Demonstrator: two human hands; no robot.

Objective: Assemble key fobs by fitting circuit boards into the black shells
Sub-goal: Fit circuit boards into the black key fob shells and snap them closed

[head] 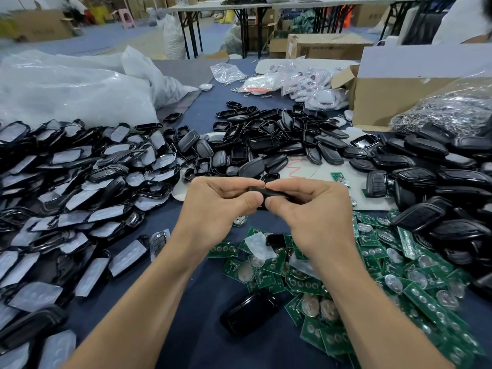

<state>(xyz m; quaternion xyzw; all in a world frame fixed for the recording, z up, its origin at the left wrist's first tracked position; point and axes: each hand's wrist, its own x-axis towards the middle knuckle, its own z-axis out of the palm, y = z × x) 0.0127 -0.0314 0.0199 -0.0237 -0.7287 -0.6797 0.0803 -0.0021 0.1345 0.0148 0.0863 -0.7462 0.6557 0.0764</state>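
Forearms reach up the head view over the tabletop (197,347). Left hand (213,206) and right hand (311,209) each have their grip pinched on one black shell (274,194), held above the green boards (423,296). Whether a board sits inside is hidden. Uneven pressure could, I judge, seat it crooked or drop the shell into the piles.

Two hands (213,209) (314,211), one held black shell (269,193)

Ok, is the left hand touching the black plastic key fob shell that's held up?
Touching. The head view shows the left hand pinching the black plastic key fob shell, thumb beneath, fingers on top, opposite the right hand.
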